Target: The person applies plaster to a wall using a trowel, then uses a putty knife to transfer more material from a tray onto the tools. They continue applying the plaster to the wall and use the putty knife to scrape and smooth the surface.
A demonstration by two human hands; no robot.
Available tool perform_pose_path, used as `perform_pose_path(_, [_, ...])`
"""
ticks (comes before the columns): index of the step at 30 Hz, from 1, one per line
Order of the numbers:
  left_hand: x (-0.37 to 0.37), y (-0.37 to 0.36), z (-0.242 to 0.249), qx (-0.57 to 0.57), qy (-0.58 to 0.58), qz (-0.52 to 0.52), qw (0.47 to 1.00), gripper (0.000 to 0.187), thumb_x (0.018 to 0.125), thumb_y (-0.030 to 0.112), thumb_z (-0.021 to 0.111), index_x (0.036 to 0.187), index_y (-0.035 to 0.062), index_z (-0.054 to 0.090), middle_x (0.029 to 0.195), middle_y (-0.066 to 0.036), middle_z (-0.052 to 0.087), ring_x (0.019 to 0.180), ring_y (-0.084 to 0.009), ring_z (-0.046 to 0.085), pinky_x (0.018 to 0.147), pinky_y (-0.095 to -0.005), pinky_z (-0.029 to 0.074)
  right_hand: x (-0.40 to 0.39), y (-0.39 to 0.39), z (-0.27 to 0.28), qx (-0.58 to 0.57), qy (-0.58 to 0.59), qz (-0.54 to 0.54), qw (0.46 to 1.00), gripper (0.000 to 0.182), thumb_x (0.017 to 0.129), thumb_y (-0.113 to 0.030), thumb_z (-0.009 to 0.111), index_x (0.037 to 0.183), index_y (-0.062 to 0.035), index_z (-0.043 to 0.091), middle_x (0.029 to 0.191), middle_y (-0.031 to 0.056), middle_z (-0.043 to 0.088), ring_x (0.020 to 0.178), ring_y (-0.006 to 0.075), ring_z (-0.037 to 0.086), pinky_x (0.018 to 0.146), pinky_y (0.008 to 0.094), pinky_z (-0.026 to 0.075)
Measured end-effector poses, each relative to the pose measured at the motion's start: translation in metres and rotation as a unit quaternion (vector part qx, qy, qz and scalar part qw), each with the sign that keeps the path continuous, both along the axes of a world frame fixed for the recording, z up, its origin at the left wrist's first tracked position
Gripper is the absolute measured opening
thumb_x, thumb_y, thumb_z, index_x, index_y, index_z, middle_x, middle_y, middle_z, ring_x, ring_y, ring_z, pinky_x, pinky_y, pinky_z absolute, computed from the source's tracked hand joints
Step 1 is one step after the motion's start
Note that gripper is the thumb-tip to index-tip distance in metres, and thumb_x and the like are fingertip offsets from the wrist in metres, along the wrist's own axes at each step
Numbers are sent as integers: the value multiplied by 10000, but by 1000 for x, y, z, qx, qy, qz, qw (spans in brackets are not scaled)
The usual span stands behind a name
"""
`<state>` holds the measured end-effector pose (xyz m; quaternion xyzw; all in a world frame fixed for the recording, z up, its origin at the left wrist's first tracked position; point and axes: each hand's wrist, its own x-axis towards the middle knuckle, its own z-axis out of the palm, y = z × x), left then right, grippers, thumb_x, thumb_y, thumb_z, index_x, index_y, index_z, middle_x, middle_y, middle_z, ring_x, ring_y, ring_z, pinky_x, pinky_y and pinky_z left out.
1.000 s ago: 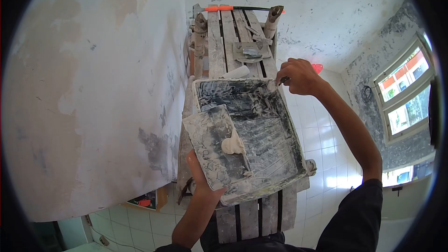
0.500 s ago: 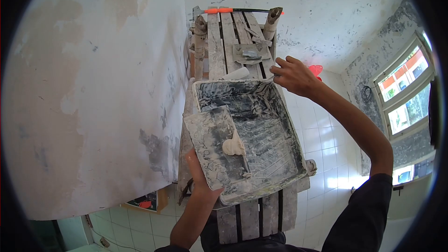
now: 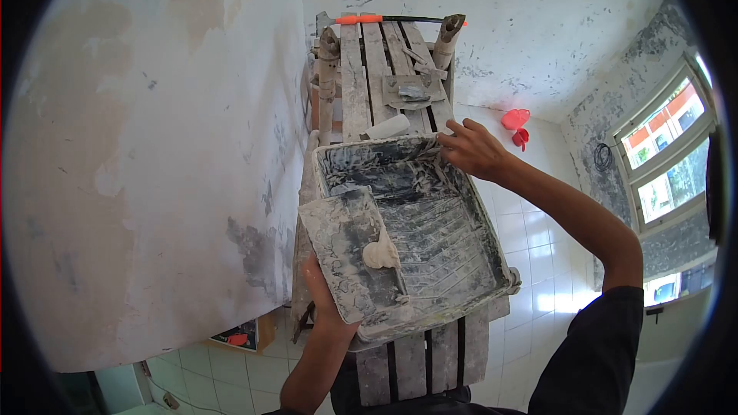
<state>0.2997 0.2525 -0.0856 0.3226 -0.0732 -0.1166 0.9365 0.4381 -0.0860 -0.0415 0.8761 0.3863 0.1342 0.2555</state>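
My left hand (image 3: 329,303) is closed around the near left edge of a flat rectangular putty board (image 3: 334,242); the fingers beneath are hidden. A dollop of off-white putty (image 3: 380,253) sits near its right edge. The board is over the left part of a rectangular paint tray (image 3: 438,219), caked with dried filler and ribbed inside. At the tray's far right corner is my right hand (image 3: 475,150), fingers bent inward at the rim. Whatever lies between those fingertips is too small or hidden to make out.
The tray rests on a slatted wooden bench (image 3: 374,369). Beyond it lie a white cylinder (image 3: 388,127), a flat trowel-like tool (image 3: 411,92) and an orange-and-black long-handled tool (image 3: 361,20). A patched wall (image 3: 177,184) stands close left. Red plastic items (image 3: 516,118) are on the tiled floor.
My right hand has moved down and slightly left, from above the tray's far right corner to its rim. The board stays in my left hand, shifted slightly down in view.
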Motion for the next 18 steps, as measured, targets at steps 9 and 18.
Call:
perform_pose_path(9, [6, -6, 10, -43, 177, -11, 983, 690, 1053, 607, 293, 1462, 77, 458, 1346, -149, 590, 1169, -292, 638, 963, -456, 560, 27, -23, 15, 172, 151, -95, 969, 227, 648, 8, 719, 738, -191, 779, 901, -30, 680, 959, 201, 610, 736, 350, 529])
perform_pose_path(18, [8, -11, 11, -15, 222, -2, 975, 575, 1023, 475, 330, 1398, 89, 533, 1289, -126, 626, 1103, -282, 673, 901, -432, 578, -16, -5, 96, 493, 293, -216, 790, 332, 672, 123, 724, 916, -97, 769, 911, 6, 686, 896, 134, 640, 805, 308, 546])
